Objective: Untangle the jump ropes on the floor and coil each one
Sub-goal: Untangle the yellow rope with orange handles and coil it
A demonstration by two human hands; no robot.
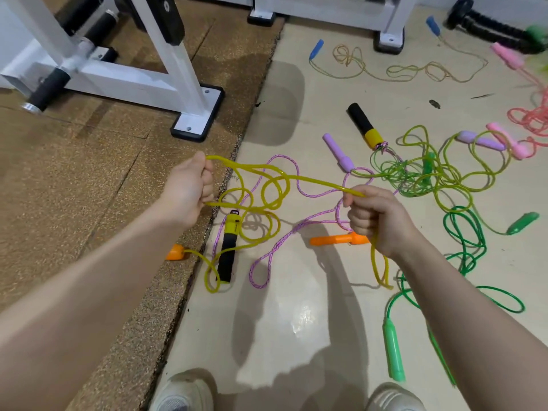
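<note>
Six jump ropes lie on the floor, as far as they can be told apart. The yellow rope is up between both hands, and its two orange handles lie on the floor below, one under the right hand and the other at the edge of the brown mat. A pink-and-purple braided rope with two lilac handles runs under it across the cream floor. A lime-yellow cord carries two black-and-yellow handles, one by the tangle and one beneath the left hand. A green rope with two green handles trails on the right. Further back lies a tan cord with two blue handles, and a pink rope with two pink handles sits at the right edge.

The left hand is stretched forward over the mat edge, fingers curled round a bend of the yellow rope, holding loops that hang down. The right hand is a closed fist on the same rope, thumb on top, with a strand leaving toward the left hand and two strands dangling below the fist. Both forearms reach out from the bottom corners. Two white shoes show at the bottom, and a white steel frame stands on the mat.
</note>
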